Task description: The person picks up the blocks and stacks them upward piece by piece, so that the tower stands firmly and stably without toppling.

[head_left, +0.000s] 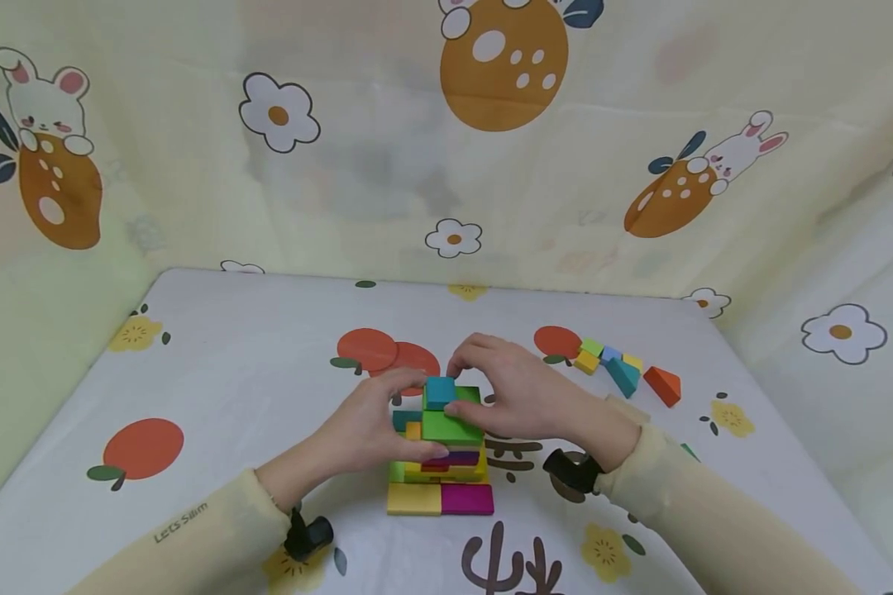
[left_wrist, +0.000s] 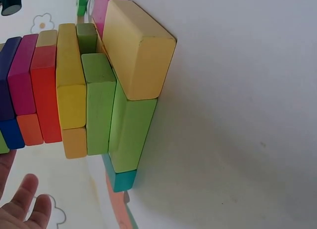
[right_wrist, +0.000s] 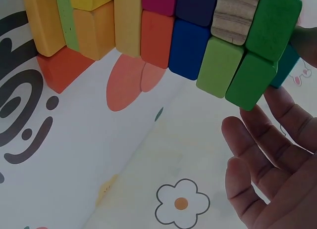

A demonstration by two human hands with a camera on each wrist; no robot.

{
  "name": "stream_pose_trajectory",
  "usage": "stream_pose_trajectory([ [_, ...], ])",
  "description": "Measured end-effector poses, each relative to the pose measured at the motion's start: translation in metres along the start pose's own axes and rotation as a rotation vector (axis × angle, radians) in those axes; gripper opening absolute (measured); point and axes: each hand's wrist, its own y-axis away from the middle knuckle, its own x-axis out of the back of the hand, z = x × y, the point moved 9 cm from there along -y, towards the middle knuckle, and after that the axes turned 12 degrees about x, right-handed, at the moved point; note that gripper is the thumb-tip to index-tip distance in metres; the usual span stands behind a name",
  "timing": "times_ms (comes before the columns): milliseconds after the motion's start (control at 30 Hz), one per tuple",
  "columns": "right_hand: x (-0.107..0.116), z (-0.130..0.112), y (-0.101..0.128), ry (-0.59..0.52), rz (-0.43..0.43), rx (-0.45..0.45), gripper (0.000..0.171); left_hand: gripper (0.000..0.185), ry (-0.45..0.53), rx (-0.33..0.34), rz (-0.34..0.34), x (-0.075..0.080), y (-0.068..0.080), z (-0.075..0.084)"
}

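Observation:
A tower of coloured wooden blocks (head_left: 452, 430) stands in front of me on the cloth, with a pale yellow block (head_left: 413, 499) and a magenta block (head_left: 467, 499) at its front foot. On its green top lies a small teal block (head_left: 440, 393), which my right hand (head_left: 528, 388) pinches between thumb and forefinger. My left hand (head_left: 360, 421) spans the tower's left side, thumb across the front and forefinger near the top at the back. Layers of blue, red, yellow and green blocks (left_wrist: 99, 115) show in the left wrist view. The right wrist view shows spread fingers (right_wrist: 257, 160) beside the top green blocks.
Loose blocks lie at the back right: a teal triangular one (head_left: 623, 377), an orange-red triangular one (head_left: 663, 386) and several small cubes (head_left: 587, 361). A green piece (head_left: 689, 451) peeks out past the right sleeve. A printed curtain (head_left: 372, 182) hangs behind the table.

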Motion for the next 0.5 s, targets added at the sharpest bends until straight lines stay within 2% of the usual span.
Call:
stream_pose_trajectory([
  [300,-0.0023,0.0009,0.0,-0.003,-0.011,-0.016,0.025,0.067,-0.003,0.015,-0.011,-0.0016,-0.0002,-0.0005],
  [500,-0.0019,0.0044,0.0023,-0.004,-0.017,-0.034,0.033,0.068,0.002,0.025,-0.016,-0.0019,-0.0004,-0.0015],
])
